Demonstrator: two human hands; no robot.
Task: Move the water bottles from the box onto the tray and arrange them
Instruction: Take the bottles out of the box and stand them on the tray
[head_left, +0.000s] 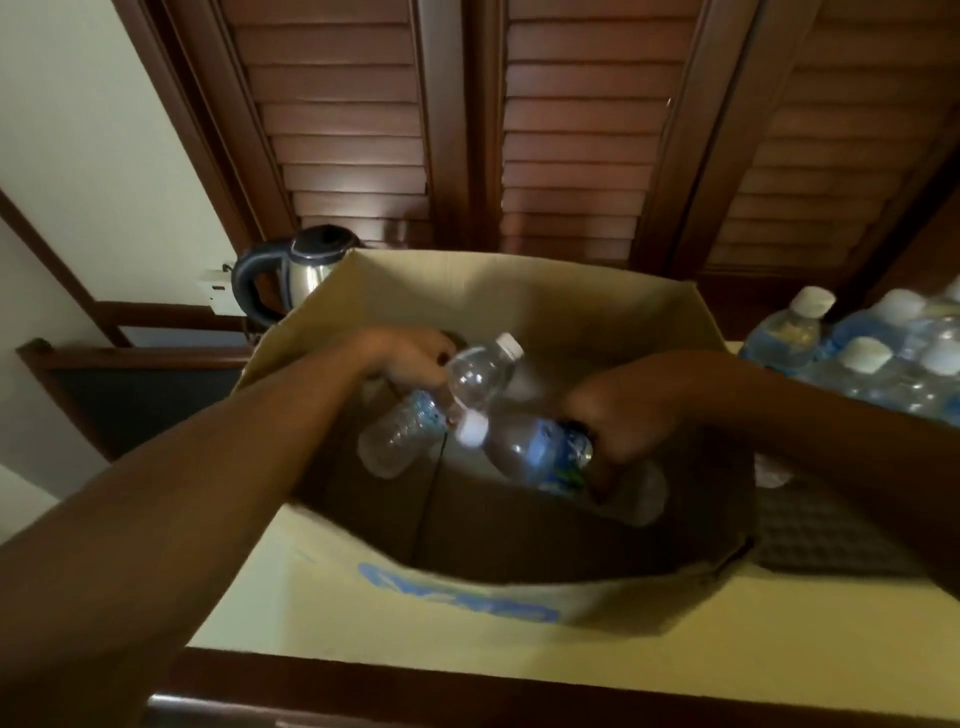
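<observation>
Both my hands are inside the open cardboard box (519, 291). My left hand (410, 358) grips a clear water bottle (441, 405) around its middle, its white cap pointing up and right. My right hand (618, 410) grips a second water bottle (535, 452) with a blue label, lying tilted with its white cap toward the left. The two bottles touch near the caps. To the right, several capped water bottles (862, 353) stand together. A dark woven tray (826, 540) shows under my right forearm.
A steel electric kettle (291, 270) with a black handle stands behind the box's left corner. Dark louvred wooden doors (571, 130) rise behind. The box sits on a pale counter (467, 644) with a dark wooden front edge.
</observation>
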